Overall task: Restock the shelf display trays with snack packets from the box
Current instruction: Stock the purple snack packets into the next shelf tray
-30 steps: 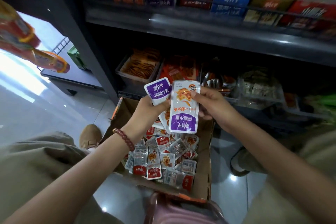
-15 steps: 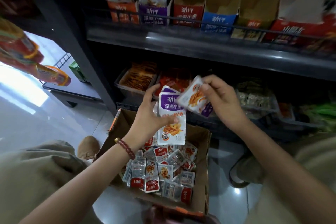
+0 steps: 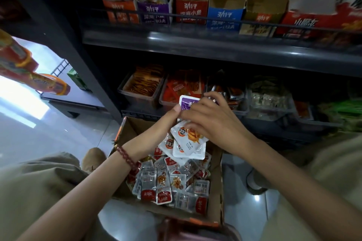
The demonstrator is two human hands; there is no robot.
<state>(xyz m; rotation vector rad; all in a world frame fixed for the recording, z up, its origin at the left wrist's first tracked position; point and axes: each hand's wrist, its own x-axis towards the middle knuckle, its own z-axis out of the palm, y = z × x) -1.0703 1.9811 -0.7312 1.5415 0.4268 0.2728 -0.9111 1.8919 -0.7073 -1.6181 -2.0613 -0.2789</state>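
A small stack of white snack packets with purple labels (image 3: 189, 142) hangs above the open cardboard box (image 3: 215, 211). My left hand (image 3: 166, 123) grips the stack from the left, thumb on its upper part. My right hand (image 3: 207, 117) lies over the stack from the right, fingers curled on the top packets. Inside the box lie several loose red-labelled packets (image 3: 166, 184). On the upper shelf stand display trays: a purple one (image 3: 153, 12) holding packets, then red (image 3: 191, 10) and blue (image 3: 225, 16) ones that look hollow.
The dark shelf edge (image 3: 215, 49) juts out above my hands. Clear tubs of snacks (image 3: 141, 86) line the lower shelf behind them. Orange packets (image 3: 47, 84) hang at the left. Shiny floor tiles (image 3: 39, 133) spread to the left; my knees flank the box.
My right hand has brought its single packet down onto the stack in my left hand. Both hands have closed together over the packets. The view has tilted up slightly.
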